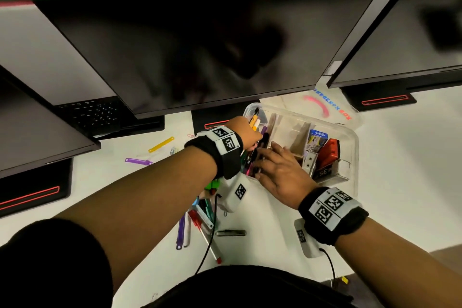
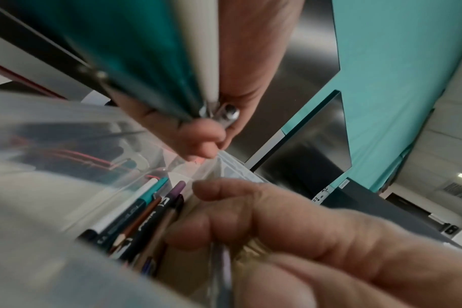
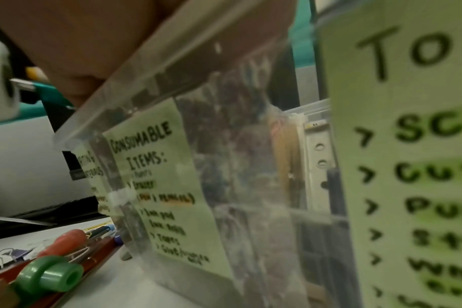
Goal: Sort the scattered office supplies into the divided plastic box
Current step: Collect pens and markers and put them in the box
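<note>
We work at a white desk (image 1: 390,170) under a row of dark monitors (image 1: 200,45), with a green wall behind them. The divided plastic box (image 1: 351,157) stands on the desk in front of the middle monitor, its clear lid (image 1: 332,107) lying open behind it. Our left hand (image 1: 246,132) reaches over the box's left compartment and grasps a bunch of pens (image 2: 156,62), among them a teal and a white one, with fingers and thumb curled round them above the pens and pencils already lying in that compartment (image 2: 145,218). Our right hand (image 1: 281,170) lies on the near left part of the box; the head view shows its fingers fairly straight, while the left wrist view shows them bent at the box's edge, and we cannot tell whether they hold anything. In the right compartments we see a red stapler (image 1: 330,152) and a small blue box (image 1: 317,139). Green paper labels (image 3: 161,183) are stuck to the box's near wall, one reading "Consumable items". More pens (image 1: 202,215) lie scattered on the desk near the box's left corner, with a yellow tag (image 1: 161,144) and a purple tag (image 1: 137,161) further left.
</note>
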A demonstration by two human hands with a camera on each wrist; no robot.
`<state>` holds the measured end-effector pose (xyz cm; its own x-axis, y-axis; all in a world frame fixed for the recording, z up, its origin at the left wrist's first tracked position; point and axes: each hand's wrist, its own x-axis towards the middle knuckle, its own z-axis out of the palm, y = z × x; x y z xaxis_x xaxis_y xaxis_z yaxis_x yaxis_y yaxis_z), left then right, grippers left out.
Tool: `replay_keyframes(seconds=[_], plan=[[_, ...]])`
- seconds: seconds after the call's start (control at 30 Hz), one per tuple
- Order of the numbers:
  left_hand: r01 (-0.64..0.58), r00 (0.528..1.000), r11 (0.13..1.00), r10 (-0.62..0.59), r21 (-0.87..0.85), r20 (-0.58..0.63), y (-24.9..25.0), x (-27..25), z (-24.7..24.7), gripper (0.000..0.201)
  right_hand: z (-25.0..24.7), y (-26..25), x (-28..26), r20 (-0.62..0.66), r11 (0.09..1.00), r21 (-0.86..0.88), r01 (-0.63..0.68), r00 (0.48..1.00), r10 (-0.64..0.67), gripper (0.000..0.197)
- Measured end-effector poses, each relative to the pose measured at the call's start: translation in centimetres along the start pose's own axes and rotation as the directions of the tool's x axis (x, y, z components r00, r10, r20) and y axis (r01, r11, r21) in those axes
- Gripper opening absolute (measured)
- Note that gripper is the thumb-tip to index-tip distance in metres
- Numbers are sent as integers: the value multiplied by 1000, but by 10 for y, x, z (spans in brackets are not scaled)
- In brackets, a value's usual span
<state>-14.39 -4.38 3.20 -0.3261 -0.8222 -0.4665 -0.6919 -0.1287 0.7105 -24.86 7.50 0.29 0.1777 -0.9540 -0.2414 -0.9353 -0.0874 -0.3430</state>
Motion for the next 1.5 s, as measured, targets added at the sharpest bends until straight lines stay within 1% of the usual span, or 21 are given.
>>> replay_keyframes(seconds=[0.03,0.13,0.27,0.33,0.43,0.5,0.53,0.6,0.67,0.77,0.83,0.93,1.0,1.07,1.13,1.2,1.27,1.3,1.4,1.47,1.5], plan=[[-6,1000,1000,5,27,4,3,3,2,22,2,1,0,-12,1000,7,6,1000,-6,71],[-57,998,965,56,255,10,12,6,1,37,4,3,1,-28,1000,18,14,1000,-14,71],[-105,994,936,100,337,32,12,6,0,41,2,2,-2,-46,999,34,26,999,-24,72],[-137,991,948,129,287,46,5,6,-3,44,3,2,-2,-57,999,33,28,998,-26,70],[-183,981,983,181,15,76,-6,2,-9,45,6,6,0,-88,996,89,24,996,-16,60],[-152,983,976,166,-159,84,-12,-5,-17,39,10,9,1,-170,989,136,57,985,-33,48],[-132,986,972,149,-196,76,-16,-7,-22,36,11,10,1,-222,986,148,72,974,-37,40],[-108,990,975,123,-194,65,-23,-11,-30,32,11,11,0,-309,987,136,89,950,-44,32],[-89,993,975,102,-203,56,-32,-17,-39,34,9,8,0,-361,988,108,113,930,-67,29],[-96,995,986,96,-138,-9,-50,-24,-55,34,7,-1,2,-402,985,84,149,910,-103,35],[-99,995,993,97,-60,-30,-67,-29,-65,32,5,-12,6,-418,979,82,188,898,-137,37],[-84,994,988,93,129,-61,-91,-34,-80,29,2,-34,11,-414,959,18,283,875,-251,29],[-62,996,949,78,308,-39,-107,-38,-86,22,6,-50,13,-362,936,-27,352,869,-337,25],[-63,998,879,42,472,53,-123,-45,-85,18,14,-66,13,-253,905,-49,423,871,-421,23],[-80,978,770,-61,633,197,-138,-56,-77,23,25,-78,13,-24,895,-57,443,895,-445,27],[-102,951,658,-154,746,266,-150,-70,-64,24,37,-84,13,221,900,-84,428,888,-402,27],[-108,950,637,-160,763,268,-163,-76,-56,22,48,-85,10,364,884,-41,466,831,-421,30],[-121,955,641,-133,758,265,-169,-79,-53,23,55,-86,10,411,866,-13,499,792,-450,33],[-131,961,682,-91,720,262,-185,-86,-47,25,73,-89,7,541,830,30,556,690,-482,38],[-133,963,687,-81,714,257,-192,-91,-43,25,82,-90,8,613,821,-23,571,657,-440,38],[-134,964,690,-75,711,255,-194,-93,-41,26,85,-89,8,639,820,-57,569,652,-408,39]])
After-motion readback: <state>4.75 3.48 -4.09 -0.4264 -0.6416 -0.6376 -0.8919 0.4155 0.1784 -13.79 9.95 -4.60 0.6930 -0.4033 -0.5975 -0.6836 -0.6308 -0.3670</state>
